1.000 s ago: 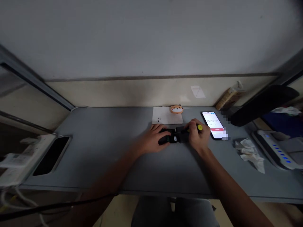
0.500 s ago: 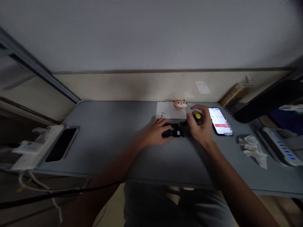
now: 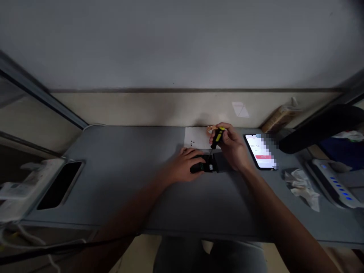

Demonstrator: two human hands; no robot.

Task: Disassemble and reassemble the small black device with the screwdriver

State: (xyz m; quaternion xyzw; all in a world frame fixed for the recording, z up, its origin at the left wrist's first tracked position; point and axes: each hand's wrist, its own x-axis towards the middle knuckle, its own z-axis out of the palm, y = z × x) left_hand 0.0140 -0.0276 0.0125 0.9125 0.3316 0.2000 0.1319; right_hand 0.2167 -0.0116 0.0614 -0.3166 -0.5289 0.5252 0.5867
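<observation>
My left hand (image 3: 185, 164) rests on a small black device (image 3: 205, 166) lying on the grey table (image 3: 122, 178), pressing its left end. My right hand (image 3: 233, 148) grips a screwdriver with a black and yellow handle (image 3: 217, 136), held nearly upright with its tip down on the device. Behind them lies a white paper sheet (image 3: 196, 138) with a few tiny dark screws (image 3: 192, 143) on it. A small orange animal figure (image 3: 209, 130) sits at the sheet's far edge, partly hidden by my right hand.
A lit phone (image 3: 260, 151) lies right of my right hand. Crumpled tissue (image 3: 301, 184) and a power strip with blue lights (image 3: 332, 182) are further right. A dark phone in a white holder (image 3: 58, 185) sits at the left edge. A cable (image 3: 57, 248) runs below.
My right hand has lifted and turned the screwdriver from lying sideways to standing upright with its tip on the device. My left hand has stayed on the device.
</observation>
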